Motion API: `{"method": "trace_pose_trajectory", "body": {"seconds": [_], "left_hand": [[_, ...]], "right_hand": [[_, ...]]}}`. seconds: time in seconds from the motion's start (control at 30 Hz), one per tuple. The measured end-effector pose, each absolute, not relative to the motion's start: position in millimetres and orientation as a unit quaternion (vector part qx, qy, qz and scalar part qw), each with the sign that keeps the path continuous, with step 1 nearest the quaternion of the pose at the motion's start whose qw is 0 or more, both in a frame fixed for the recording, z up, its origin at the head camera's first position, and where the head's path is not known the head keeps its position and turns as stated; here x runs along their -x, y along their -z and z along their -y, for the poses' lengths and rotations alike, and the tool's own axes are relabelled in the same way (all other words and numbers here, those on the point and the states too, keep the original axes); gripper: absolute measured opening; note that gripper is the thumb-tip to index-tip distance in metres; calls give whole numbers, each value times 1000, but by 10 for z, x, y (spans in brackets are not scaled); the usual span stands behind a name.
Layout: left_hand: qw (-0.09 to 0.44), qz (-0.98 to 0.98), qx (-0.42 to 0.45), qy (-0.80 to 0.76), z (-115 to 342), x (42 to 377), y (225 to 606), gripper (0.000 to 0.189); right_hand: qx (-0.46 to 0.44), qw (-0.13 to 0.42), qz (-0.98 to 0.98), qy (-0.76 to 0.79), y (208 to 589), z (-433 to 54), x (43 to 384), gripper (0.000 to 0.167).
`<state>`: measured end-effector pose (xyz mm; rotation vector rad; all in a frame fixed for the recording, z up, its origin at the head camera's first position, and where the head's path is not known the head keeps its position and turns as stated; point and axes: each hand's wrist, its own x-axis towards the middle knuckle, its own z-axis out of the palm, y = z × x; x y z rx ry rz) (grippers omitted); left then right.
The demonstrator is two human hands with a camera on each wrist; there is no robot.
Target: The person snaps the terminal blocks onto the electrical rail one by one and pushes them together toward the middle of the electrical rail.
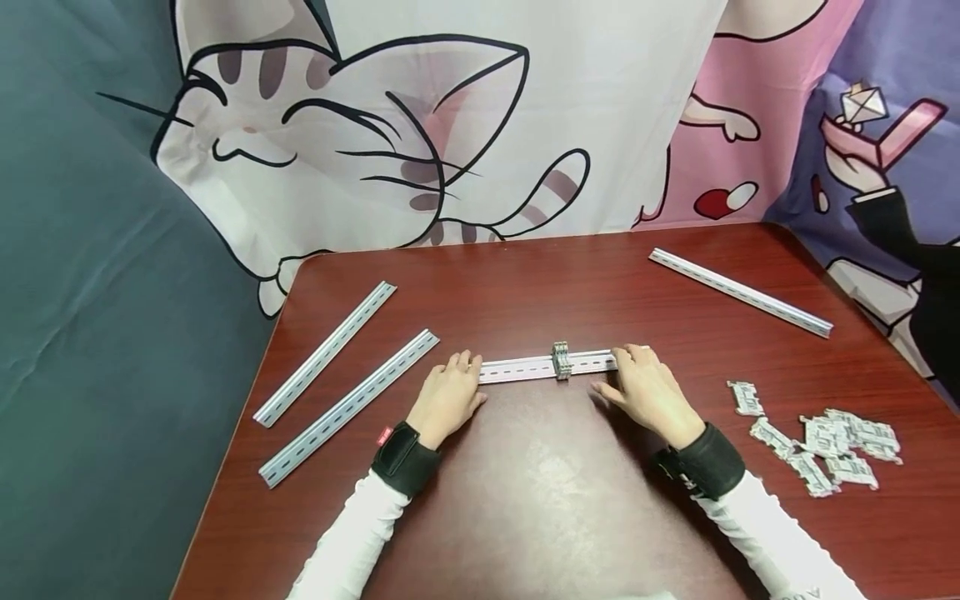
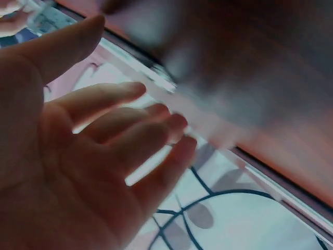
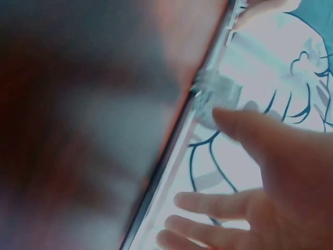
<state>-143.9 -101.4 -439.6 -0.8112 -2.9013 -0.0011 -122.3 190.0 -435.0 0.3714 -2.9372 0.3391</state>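
Observation:
A slotted metal rail [image 1: 517, 370] lies crosswise on the table in front of me. A small cluster of upright grey-green clip-on modules [image 1: 561, 361] sits across it, right of its middle. My left hand [image 1: 448, 396] is at the rail's left end, its fingertips over that end. In the left wrist view its fingers are loosely bent and the thumb stands apart. At the rail's right end is my right hand [image 1: 651, 396], its fingers over the end and its thumb on the near side. The right wrist view shows that thumb and the fingers spread apart, with the blurred modules [image 3: 221, 96] beyond.
Two more slotted rails, one farther [image 1: 325, 354] and one nearer [image 1: 349, 408], lie slanted at the left. Another rail [image 1: 738, 292] rests at the back right. Several loose flat modules [image 1: 851, 471] are heaped on the right. A printed cloth [image 1: 480, 117] hangs behind the table [image 1: 525, 500].

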Motion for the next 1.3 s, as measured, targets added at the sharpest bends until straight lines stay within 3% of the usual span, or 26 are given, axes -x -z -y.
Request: {"method": "trace_pose_trajectory", "body": {"seconds": [0.13,0.27,0.53,1.03,1.3], "left_hand": [[-36,961,271,34,959,1281,4392,73],[-117,957,259,66,897,1181,4400,83],[-125,960,240,70,848,1205,4370,84],[-144,962,225,60,750,1569,4312,84],[-181,959,210,62,725,1755,4319,84]], "right_hand": [[-128,-47,986,-96,4367,-1993,1169,78],[-121,-121,980,-98,4371,-2023,1154,86],[-133,-134,977,-100,4380,-2039,1222,86],[-154,-181,967,-96,4306,-2099,1597,86],[-147,-202,964,-89,4338,-2105,1797,85]]}}
